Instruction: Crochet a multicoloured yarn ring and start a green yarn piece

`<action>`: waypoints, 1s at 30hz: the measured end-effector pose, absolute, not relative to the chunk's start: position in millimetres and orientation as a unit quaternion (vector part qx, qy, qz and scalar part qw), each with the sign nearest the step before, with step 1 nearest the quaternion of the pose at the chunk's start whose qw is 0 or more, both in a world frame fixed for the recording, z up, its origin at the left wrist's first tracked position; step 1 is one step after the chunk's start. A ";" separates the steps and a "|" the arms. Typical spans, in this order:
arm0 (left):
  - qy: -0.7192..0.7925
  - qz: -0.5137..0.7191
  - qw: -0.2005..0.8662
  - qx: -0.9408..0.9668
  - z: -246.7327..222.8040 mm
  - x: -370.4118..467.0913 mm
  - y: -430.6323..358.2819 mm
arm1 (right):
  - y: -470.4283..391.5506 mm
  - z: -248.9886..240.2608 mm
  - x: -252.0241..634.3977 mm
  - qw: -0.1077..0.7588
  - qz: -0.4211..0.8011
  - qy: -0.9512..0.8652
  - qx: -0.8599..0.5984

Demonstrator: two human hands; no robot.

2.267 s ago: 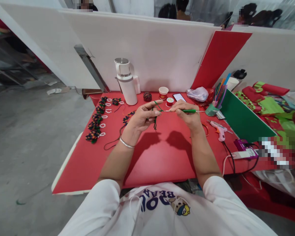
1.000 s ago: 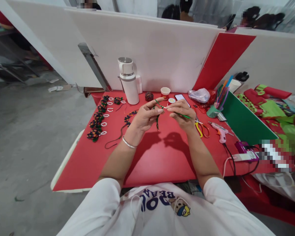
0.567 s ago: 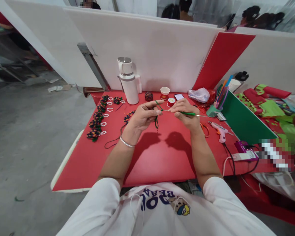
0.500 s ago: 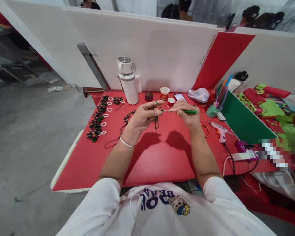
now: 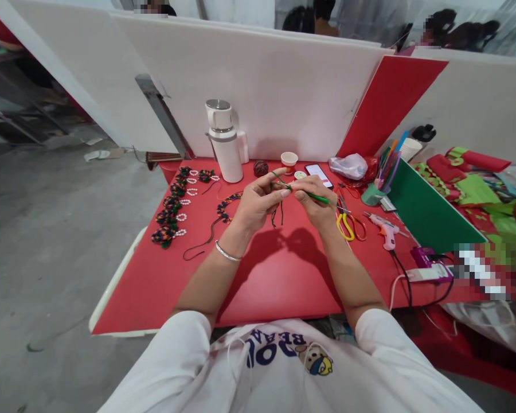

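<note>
My left hand (image 5: 260, 202) pinches a dark green yarn (image 5: 277, 176), with a strand looped over the raised index finger and loose ends hanging below. Close against it on the right, my right hand (image 5: 316, 202) grips a crochet hook (image 5: 318, 197) by its green handle. The hook's tip meets the yarn between the two hands, where fingers partly hide it. Behind the left hand lies a multicoloured crocheted strip (image 5: 224, 207) with a dark cord. A ball of dark yarn (image 5: 260, 168) sits beyond the hands.
On the red table (image 5: 266, 287) are a white flask (image 5: 226, 155), paper cup (image 5: 289, 160), phone (image 5: 319, 175), scissors (image 5: 346, 225), pink glue gun (image 5: 387, 230) and pen holder (image 5: 372, 195). Several beaded crocheted pieces (image 5: 164, 232) line the left. A green board (image 5: 434, 209) stands right.
My right hand has moved left, bringing the hook up to my left hand, which has shifted slightly right. The yellow-handled scissors and more of the phone now show.
</note>
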State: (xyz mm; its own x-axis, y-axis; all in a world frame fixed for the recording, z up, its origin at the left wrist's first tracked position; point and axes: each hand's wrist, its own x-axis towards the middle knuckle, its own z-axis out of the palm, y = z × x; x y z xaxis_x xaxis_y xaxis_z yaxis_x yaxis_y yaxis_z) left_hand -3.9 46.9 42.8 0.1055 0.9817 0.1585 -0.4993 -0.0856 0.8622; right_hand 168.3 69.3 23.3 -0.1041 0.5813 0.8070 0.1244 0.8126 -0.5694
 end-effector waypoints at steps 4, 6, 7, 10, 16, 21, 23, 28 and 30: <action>0.283 0.626 0.583 0.434 39.3 -2.6 48.7 | 69.2 23.0 167.5 0.617 0.137 -0.732 -0.253; 0.291 0.647 0.556 0.433 35.7 0.3 49.9 | 66.9 21.3 164.2 0.613 0.074 -0.737 -0.277; 0.296 0.656 0.546 0.429 34.3 1.8 50.4 | 65.6 19.9 162.3 0.613 0.036 -0.736 -0.284; 0.294 0.651 0.566 0.410 33.8 4.1 49.9 | 62.6 14.0 157.6 0.628 -0.059 -0.724 -0.280; 0.273 0.548 0.698 0.372 44.2 -8.0 47.6 | 71.5 13.4 167.3 0.614 0.029 -0.750 -0.244; 0.274 0.531 0.697 0.396 45.8 -19.4 51.5 | 80.7 27.8 186.8 0.572 0.101 -0.791 -0.192; 0.279 0.533 0.688 0.406 45.1 -21.3 53.0 | 80.6 32.3 192.9 0.554 0.111 -0.805 -0.182; 0.281 0.533 0.681 0.416 44.4 -22.9 54.6 | 76.3 39.0 202.7 0.538 0.141 -0.808 -0.196; 0.279 0.528 0.685 0.418 44.4 -23.2 54.8 | 74.8 40.7 204.8 0.534 0.159 -0.806 -0.200</action>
